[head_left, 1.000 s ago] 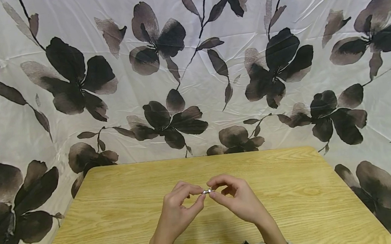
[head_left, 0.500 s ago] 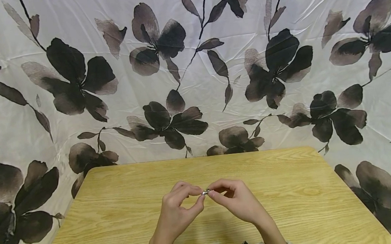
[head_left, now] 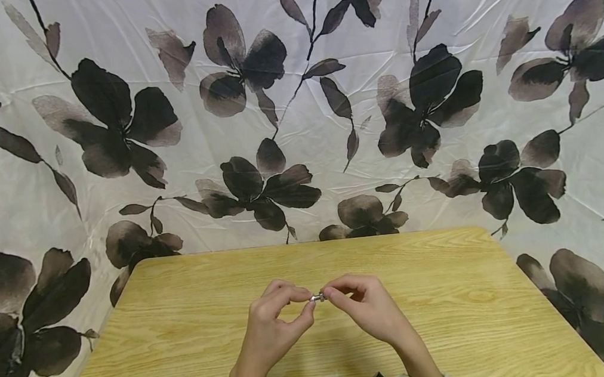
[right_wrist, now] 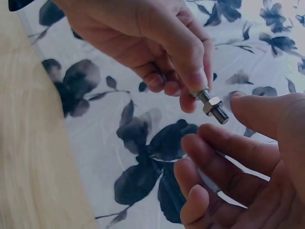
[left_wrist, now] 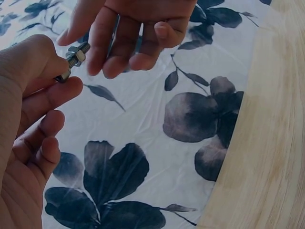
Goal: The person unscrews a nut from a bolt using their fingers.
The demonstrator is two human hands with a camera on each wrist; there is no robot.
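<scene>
The right hand has slid its thumb up, fingers apart by the nut; the left hand pinches the bolt. Nut-turning, I guess, needing a pinch.

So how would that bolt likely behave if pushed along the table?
The bolt looks like shiny metal, so it's probably stiff and fairly heavy for its size. Being round, it may start to roll, though the flat-sided nut would likely check that.

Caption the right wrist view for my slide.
Left hand pinches a bolt bearing a nut, right hand close by.
</scene>
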